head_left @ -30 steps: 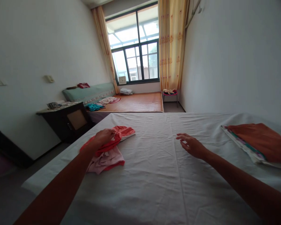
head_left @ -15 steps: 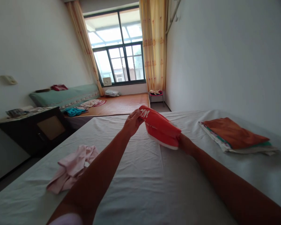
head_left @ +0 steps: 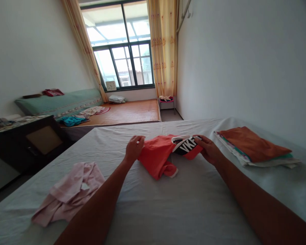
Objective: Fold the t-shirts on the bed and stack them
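An orange-red shirt [head_left: 158, 154] with a black and white lettered patch lies crumpled on the white bed sheet [head_left: 168, 204] in front of me. My left hand [head_left: 134, 148] is closed on the shirt's left edge. At the lettered end, my right hand [head_left: 209, 149] grips the shirt's right side. A crumpled pink garment [head_left: 70, 191] lies apart on the sheet at the lower left, touched by neither hand.
A folded stack of cloth with an orange piece on top [head_left: 252, 146] sits at the right by the wall. A dark bedside cabinet [head_left: 28, 143] stands at the left. Beyond is a second bed with a bamboo mat [head_left: 122, 112], a window and a small stool [head_left: 167, 100].
My left hand lifted the orange-red shirt off the pink garment, and both hands carried it to the middle of the bed. It now rests on the sheet, held at both ends.
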### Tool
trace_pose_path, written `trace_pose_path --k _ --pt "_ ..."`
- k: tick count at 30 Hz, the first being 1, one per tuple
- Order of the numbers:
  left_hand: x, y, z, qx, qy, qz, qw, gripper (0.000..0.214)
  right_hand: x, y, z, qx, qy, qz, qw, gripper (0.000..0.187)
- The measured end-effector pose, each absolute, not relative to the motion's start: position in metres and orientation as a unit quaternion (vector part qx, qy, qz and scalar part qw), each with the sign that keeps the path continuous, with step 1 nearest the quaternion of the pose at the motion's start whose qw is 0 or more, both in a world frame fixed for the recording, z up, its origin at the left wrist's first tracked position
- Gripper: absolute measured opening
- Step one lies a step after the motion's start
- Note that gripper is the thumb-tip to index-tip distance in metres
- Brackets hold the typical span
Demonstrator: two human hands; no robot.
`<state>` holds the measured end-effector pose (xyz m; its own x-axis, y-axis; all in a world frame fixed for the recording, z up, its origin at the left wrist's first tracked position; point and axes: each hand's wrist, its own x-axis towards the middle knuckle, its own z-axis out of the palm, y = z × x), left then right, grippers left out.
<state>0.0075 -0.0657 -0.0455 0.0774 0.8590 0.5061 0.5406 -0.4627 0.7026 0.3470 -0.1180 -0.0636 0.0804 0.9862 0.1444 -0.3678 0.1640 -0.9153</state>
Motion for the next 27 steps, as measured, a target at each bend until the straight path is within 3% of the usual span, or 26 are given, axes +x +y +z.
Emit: trace_pose_path --k 2,5,7,9,13,15,19,22,27 --pt "0.038 -0.085 -0.047 0.771 0.464 0.404 0.161 0.025 0.346 -0.119 -0.065 -0.383 -0.432 0.536 0.616 0.035" --pt "0.072 -0.108 -0.056 0.853 0.476 0.210 0.049 0.035 0.345 -0.119 -0.067 -0.391 -0.457 0.521 0.606 0.037" --pt "0.075 -0.109 -0.057 0.854 0.494 0.162 0.023 0.025 0.346 -0.118 -0.068 -0.403 -0.467 0.489 0.617 0.038" --pt "0.061 -0.098 -0.051 0.824 0.525 0.202 0.073 0.015 0.352 -0.114 -0.070 -0.430 -0.464 0.447 0.633 0.042" --pt "0.006 -0.064 -0.028 0.609 0.519 0.448 0.399 0.010 0.382 -0.103 -0.078 -0.541 -0.414 0.321 0.657 0.049" --pt "-0.021 -0.050 -0.020 0.528 0.507 0.511 0.451 0.014 0.402 -0.098 -0.083 -0.592 -0.363 0.257 0.672 0.051" --pt "-0.052 -0.037 -0.025 0.448 0.513 0.577 0.450 0.015 0.428 -0.092 -0.095 -0.605 -0.272 0.239 0.709 0.053" --pt "-0.053 -0.032 -0.041 0.421 0.524 0.587 0.451 0.016 0.429 -0.087 -0.103 -0.559 -0.317 0.262 0.720 0.051" --pt "-0.043 -0.032 -0.050 0.452 0.525 0.607 0.390 0.023 0.409 -0.088 -0.101 -0.610 -0.509 0.061 0.604 0.057"
